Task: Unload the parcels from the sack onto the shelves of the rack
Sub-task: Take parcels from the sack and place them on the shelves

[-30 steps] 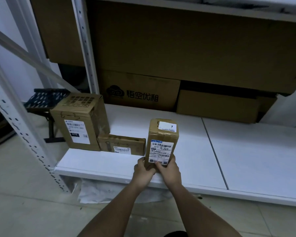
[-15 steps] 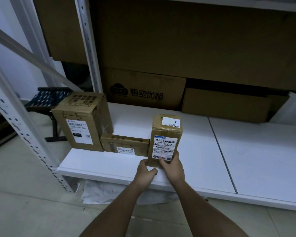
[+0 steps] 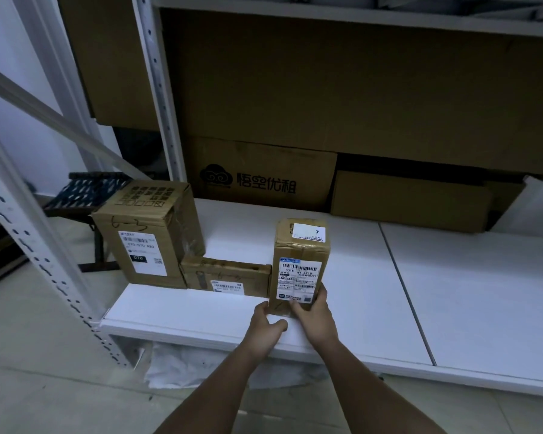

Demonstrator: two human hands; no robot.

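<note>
A tall brown parcel (image 3: 300, 245) with white barcode labels stands upright on the white lower shelf (image 3: 467, 292) of the rack, near its front edge. My right hand (image 3: 314, 314) grips the parcel's lower right side, thumb on the front face. My left hand (image 3: 265, 324) rests on the shelf at the parcel's lower left corner, fingertips touching it, thumb lying along the shelf. A flat brown parcel (image 3: 229, 277) lies just left of the tall one, and a bigger labelled parcel (image 3: 151, 239) stands further left. White sack-like fabric (image 3: 176, 368) lies on the floor under the shelf.
Large cardboard boxes (image 3: 264, 177) fill the back of the shelf. A perforated white upright (image 3: 38, 245) stands at the left front corner and another upright (image 3: 157, 89) behind. A black step stool (image 3: 88, 192) stands on the floor at the left. The upper shelf edge (image 3: 358, 20) runs overhead.
The tall parcel has been pushed a little deeper onto the shelf, beside the flat parcel. My left hand has loosened from the parcel's side and dropped to its bottom corner.
</note>
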